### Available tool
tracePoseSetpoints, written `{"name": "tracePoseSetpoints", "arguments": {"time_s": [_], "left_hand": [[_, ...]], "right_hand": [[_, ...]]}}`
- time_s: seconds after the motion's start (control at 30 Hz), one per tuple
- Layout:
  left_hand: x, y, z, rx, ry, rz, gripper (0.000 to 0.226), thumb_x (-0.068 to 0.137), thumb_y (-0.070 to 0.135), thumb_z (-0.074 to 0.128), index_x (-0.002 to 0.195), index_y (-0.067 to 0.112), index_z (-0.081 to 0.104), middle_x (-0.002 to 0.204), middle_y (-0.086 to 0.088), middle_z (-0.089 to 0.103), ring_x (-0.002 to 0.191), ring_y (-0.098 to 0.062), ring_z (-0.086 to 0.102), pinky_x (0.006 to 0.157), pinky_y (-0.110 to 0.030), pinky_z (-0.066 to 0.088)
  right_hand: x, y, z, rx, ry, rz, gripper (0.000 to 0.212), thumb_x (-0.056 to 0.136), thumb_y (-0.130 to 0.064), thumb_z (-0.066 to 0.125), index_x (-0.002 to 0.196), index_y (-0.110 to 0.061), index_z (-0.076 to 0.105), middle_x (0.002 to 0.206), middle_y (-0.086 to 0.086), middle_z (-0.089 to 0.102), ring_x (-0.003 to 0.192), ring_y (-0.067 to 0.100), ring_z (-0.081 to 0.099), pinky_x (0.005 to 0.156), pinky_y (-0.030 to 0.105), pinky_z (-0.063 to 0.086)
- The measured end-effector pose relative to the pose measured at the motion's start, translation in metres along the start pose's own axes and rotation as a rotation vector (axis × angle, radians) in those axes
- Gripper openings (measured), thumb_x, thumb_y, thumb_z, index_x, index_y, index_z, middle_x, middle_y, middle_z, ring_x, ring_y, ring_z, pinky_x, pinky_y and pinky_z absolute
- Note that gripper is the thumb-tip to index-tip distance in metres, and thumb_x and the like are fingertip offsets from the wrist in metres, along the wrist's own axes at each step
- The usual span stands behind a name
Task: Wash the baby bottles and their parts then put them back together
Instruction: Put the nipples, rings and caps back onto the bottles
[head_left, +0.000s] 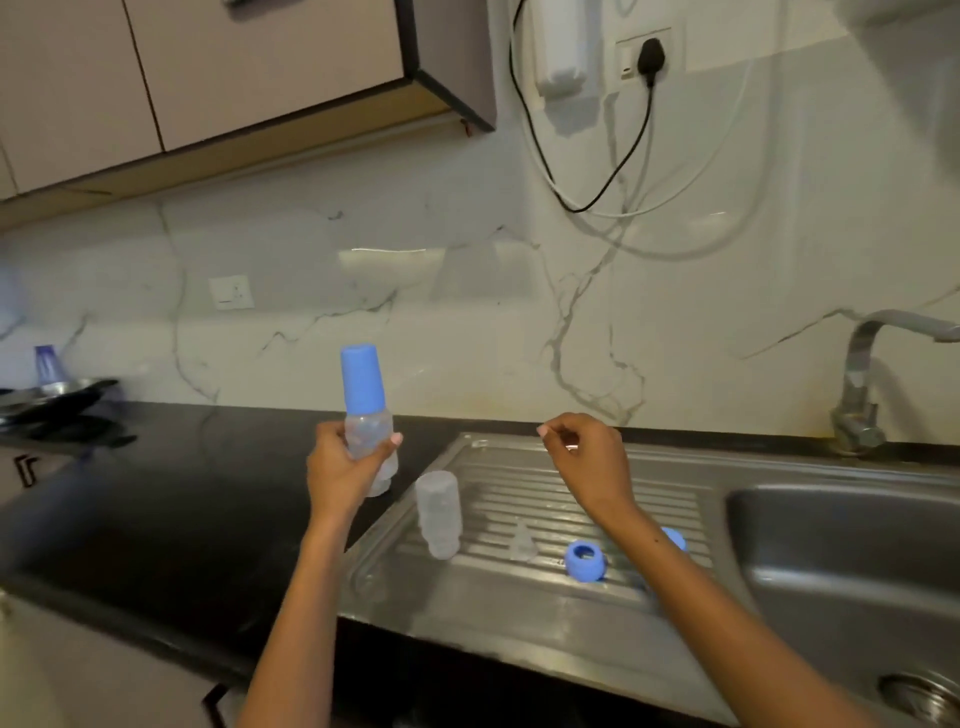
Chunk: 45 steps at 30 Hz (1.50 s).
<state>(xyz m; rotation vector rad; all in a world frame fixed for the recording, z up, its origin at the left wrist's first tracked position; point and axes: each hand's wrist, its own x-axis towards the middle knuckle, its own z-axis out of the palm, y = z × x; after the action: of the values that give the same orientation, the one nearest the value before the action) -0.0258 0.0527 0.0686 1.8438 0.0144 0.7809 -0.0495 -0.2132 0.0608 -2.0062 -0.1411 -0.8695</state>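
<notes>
Two bottles mid-frame. Steel sink (810, 597) lower right; on drainboard: clear bottle (439, 514) uncapped, empty, blue ring (586, 560). Capped clear bottle (366, 415) upright, gripped by left hand (345, 467). Right hand (589, 462) raised, fingers curled, holding nothing.

A clear baby bottle (370, 447) topped with a tall blue cap (362, 382) is held upright, slightly tilted, above the edge where the dark tabletop meets the steel draining board. A second clear bottle (439, 512) — uncapped — is stood upside down on the ribbed board. Just to its right a transparent teat (522, 543) is seen, its outline faint. Further right a blue screw ring (586, 560) is laid on the ribs, and another blue part (675, 539) is mostly hidden behind a forearm.
</notes>
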Motion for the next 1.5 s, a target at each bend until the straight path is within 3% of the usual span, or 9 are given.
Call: {"name": "tracePoseSetpoints", "arguments": {"time_s": [0.27,0.87,1.0,1.1,1.23,1.37,1.5], "left_hand": [[0.01,-0.072,-0.018,0.1,-0.072,-0.267,0.071,0.075,0.021,0.08,0.126,0.002,0.033,0.121,-0.017,0.05,0.106,-0.029,0.055,0.085,-0.042,0.049],[0.026,-0.109,-0.012,0.246,-0.043,-0.369,0.077,0.069,0.026,0.084,0.125,0.003,0.036,0.12,-0.02,0.053,0.107,-0.034,0.056,0.086,-0.045,0.047],[0.01,-0.097,-0.021,0.298,0.118,-0.254,0.083,0.068,0.03,0.084,0.13,0.001,0.039,0.121,-0.022,0.054,0.111,-0.038,0.054,0.092,-0.047,0.043],[-0.018,-0.076,-0.025,0.348,0.269,-0.083,0.059,0.074,0.027,0.08,0.117,0.0,0.049,0.109,-0.019,0.058,0.101,-0.035,0.057,0.092,-0.045,0.04],[-0.066,-0.039,-0.017,0.344,0.283,0.155,0.038,0.077,0.016,0.077,0.103,0.0,0.054,0.098,-0.016,0.059,0.091,-0.029,0.058,0.084,-0.047,0.049],[-0.111,-0.009,0.004,0.231,0.153,0.343,0.026,0.08,0.014,0.074,0.098,0.008,0.057,0.09,-0.003,0.057,0.083,-0.019,0.056,0.076,-0.033,0.046],[-0.127,0.002,0.036,0.113,-0.193,0.372,0.021,0.082,0.012,0.073,0.098,0.015,0.06,0.087,0.008,0.055,0.079,-0.007,0.054,0.067,-0.016,0.044]], "right_hand": [[-0.015,0.004,0.023,-0.015,-0.068,0.039,0.013,0.092,-0.024,0.063,0.09,-0.015,0.072,0.092,-0.004,0.071,0.083,0.009,0.064,0.076,0.027,0.052],[-0.011,0.011,0.03,-0.018,-0.127,-0.001,0.01,0.09,-0.017,0.066,0.094,-0.011,0.072,0.091,-0.005,0.068,0.085,0.011,0.064,0.08,0.025,0.053],[-0.01,0.014,0.026,-0.025,-0.11,-0.007,0.01,0.09,-0.017,0.067,0.094,-0.01,0.073,0.093,-0.002,0.069,0.084,0.011,0.064,0.079,0.025,0.053],[-0.008,0.011,0.023,-0.034,-0.117,-0.007,0.012,0.09,-0.019,0.066,0.095,-0.01,0.072,0.094,-0.003,0.069,0.085,0.01,0.064,0.078,0.023,0.052],[-0.008,0.003,0.018,-0.063,-0.128,-0.013,0.013,0.091,-0.02,0.065,0.091,-0.011,0.073,0.094,-0.002,0.071,0.084,0.011,0.064,0.078,0.028,0.053],[-0.011,-0.002,0.009,-0.116,-0.18,-0.031,0.014,0.092,-0.02,0.064,0.089,-0.01,0.074,0.091,0.001,0.073,0.082,0.013,0.065,0.08,0.032,0.053],[-0.012,0.0,-0.001,-0.255,-0.382,0.016,0.012,0.091,-0.017,0.063,0.092,-0.01,0.074,0.093,0.004,0.073,0.087,0.018,0.066,0.083,0.035,0.054]]}}
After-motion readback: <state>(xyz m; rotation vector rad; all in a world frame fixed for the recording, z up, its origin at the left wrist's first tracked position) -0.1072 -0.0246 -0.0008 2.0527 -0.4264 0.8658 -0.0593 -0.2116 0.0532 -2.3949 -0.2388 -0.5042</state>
